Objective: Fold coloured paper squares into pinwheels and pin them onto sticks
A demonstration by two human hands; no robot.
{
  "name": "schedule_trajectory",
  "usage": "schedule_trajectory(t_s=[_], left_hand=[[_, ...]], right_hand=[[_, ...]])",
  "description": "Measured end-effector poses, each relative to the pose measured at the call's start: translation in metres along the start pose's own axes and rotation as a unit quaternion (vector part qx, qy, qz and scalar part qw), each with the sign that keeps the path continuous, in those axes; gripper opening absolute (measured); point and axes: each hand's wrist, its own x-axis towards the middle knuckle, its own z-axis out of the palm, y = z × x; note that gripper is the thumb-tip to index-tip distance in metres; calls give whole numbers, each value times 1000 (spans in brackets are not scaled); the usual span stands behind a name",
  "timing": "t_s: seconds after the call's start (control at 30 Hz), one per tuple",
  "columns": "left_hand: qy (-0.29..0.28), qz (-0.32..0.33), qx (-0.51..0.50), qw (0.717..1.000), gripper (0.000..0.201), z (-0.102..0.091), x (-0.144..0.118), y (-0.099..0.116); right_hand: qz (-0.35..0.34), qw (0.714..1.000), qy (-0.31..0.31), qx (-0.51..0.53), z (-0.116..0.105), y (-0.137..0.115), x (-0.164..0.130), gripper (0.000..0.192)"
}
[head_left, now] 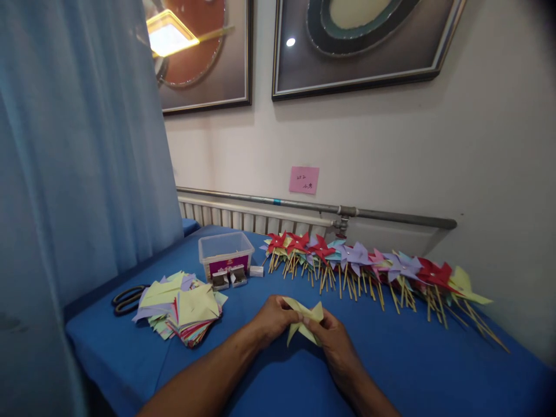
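Both hands pinch one folded yellow paper piece point(304, 321) between them: left hand point(274, 318) grips its left edge, right hand point(332, 336) closed on the lower right corner, just above the blue table point(434, 365). Left of the left hand: stack of coloured paper squares point(182, 307) (scissors point(128, 298) beyond it). Ahead of both hands: clear plastic box point(226, 255) and a row of finished pinwheels point(369, 269) on sticks.
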Motion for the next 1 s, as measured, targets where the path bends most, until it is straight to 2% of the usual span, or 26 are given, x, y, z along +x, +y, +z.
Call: schedule_trajectory(t_s=[0.43,0.6,0.73,0.83,0.9,0.97,1.0], left_hand=[[-9,-17,10,1000,30,-5,5,-5],[41,0,0,999,40,-9,10,-8],[127,60,75,987,43,-25,14,6],[217,150,186,946,39,-56,17,42],[267,189,319,889,32,-83,22,76],[305,167,457,819,26,-110,32,110],[315,125,507,793,24,-121,38,124]], right_hand=[[2,1000,12,21,-4,11,6,53],[22,998,9,62,-6,10,9,48],[9,998,17,56,-3,5,7,44],[2,1000,5,23,0,1,4,43],[6,1000,-7,6,2,0,2,45],[1,1000,-20,-3,2,1,2,44],[-1,1000,-23,-7,2,2,3,43]])
